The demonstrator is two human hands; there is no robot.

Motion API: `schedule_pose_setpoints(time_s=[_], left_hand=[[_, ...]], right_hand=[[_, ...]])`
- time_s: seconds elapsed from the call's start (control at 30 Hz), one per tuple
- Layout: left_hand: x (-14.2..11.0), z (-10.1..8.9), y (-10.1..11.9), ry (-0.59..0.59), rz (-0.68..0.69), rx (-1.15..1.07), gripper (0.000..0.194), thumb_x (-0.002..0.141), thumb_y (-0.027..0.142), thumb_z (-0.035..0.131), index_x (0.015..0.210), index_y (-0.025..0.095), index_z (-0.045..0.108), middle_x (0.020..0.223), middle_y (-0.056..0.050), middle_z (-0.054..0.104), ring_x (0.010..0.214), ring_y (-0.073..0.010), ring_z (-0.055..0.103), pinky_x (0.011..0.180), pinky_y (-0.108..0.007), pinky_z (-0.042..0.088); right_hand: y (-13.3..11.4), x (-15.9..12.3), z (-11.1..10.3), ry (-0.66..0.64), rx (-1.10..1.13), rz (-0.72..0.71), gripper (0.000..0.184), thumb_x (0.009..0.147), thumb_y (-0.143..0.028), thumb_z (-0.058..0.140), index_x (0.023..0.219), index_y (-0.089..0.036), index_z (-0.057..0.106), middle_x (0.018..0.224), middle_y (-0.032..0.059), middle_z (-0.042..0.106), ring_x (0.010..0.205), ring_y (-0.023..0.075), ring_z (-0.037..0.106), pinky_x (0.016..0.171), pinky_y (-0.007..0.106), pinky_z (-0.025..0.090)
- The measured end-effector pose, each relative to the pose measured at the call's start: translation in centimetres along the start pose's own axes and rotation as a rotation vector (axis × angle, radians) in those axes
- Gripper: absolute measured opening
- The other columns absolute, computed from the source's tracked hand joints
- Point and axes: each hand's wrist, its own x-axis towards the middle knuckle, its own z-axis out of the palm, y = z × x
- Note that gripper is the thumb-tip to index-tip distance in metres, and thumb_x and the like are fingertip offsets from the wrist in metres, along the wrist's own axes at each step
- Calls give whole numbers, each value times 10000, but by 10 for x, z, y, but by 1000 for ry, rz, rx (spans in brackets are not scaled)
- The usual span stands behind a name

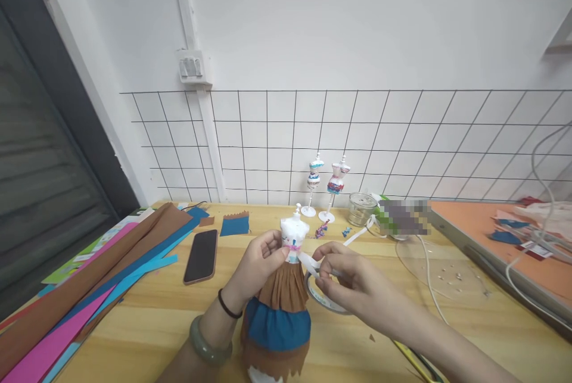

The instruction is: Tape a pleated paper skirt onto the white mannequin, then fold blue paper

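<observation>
A miniature dress form (295, 230) with a white bust stands upright in front of me, pink and blue marks at its waist. Below the waist hangs a tiered skirt (279, 326) of brown and blue pleated cloth or paper. My left hand (261, 261) is closed around the left side of the form's waist, thumb pressed on its front. Between the thumb and fingers of my right hand (346, 279) is a white strip of tape (307, 262), its far end touching the waist. Partly hidden under that hand lies a round roll (318, 298).
Two small dress forms (338, 177) on stands and a glass jar (361, 209) stand by the wall. A phone (201, 256) and long coloured strips (102, 270) lie to the left. Yellow-handled scissors (415, 362), partly seen, and a white cable (429, 276) are right. An orange board (473, 234) lies beyond.
</observation>
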Motion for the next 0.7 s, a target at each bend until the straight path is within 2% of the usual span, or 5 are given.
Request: schedule_pose_setpoints(time_s=[0.1,0.2,0.37,0.5,0.7], left_hand=[[1,1,-1,-52,-74,-117,238,733,292,582,921,147,574,917,-66,646,892,-209,572,774,-293,421],[1,3,-1,-66,-105,-140,272,734,296,584,959,143,570,924,-72,649,922,-224,571,803,-315,417],[0,3,-2,-57,-69,-138,256,755,286,586,970,151,555,954,-81,650,915,-216,588,826,-325,419],[-1,1,-5,-83,4,-219,328,759,281,592,1061,167,527,1038,-98,634,972,-242,577,871,-369,413],[-1,3,-7,-114,35,-233,357,775,263,580,1112,162,518,1107,-113,606,1048,-253,538,926,-386,386]], right_hand=[[2,-1,-1,-24,60,39,190,811,-222,471,625,-191,492,866,21,551,706,136,534,580,228,421],[3,-3,-1,-30,46,68,191,834,-247,443,651,-202,472,809,8,571,687,138,529,587,233,419],[-1,-9,-4,-16,-39,59,207,851,-268,426,654,-210,454,751,-7,569,675,139,525,605,241,404],[-13,-16,-6,23,-129,28,193,850,-269,435,666,-221,469,762,-7,565,725,152,534,648,250,402],[-17,-23,2,-1,-221,91,164,848,-266,428,703,-230,496,839,15,558,712,161,533,621,264,405]])
